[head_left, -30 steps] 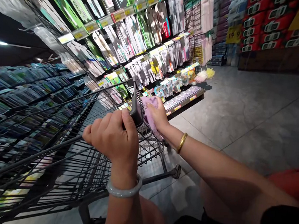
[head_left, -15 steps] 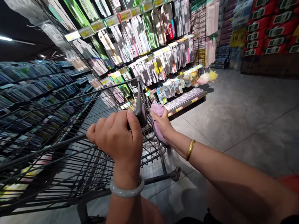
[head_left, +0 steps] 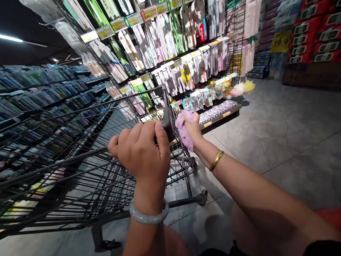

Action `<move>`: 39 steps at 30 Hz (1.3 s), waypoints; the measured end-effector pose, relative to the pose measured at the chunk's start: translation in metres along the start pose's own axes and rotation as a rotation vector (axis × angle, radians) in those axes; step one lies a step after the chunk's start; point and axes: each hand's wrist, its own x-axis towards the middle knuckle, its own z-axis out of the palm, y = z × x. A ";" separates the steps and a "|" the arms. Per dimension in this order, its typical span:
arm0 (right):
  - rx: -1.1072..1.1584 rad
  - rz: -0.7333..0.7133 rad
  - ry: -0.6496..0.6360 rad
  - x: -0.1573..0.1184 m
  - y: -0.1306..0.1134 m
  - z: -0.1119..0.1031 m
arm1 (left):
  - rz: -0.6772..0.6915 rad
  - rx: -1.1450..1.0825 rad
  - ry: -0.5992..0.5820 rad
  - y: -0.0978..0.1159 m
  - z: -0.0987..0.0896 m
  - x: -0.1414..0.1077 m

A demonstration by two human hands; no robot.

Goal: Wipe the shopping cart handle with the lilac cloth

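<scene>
"19.9" on a yellow sign (head_left: 280,42)

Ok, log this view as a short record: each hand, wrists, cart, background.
Left hand: closed on the shopping cart
Right hand: holding a crumpled purple cloth near the cart's dark corner
Wrists: pale bangle left, gold bangle right
Cart: dark wire frame, wheels on grey floor
Background: display rack of packaged goods, yellow 19.9 sign

Shop, price-tagged rack (head_left: 148,14), shopping cart (head_left: 167,123)
</scene>
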 end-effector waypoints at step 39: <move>0.001 -0.030 0.037 0.010 0.038 0.002 | 0.014 0.006 0.044 -0.005 -0.005 -0.006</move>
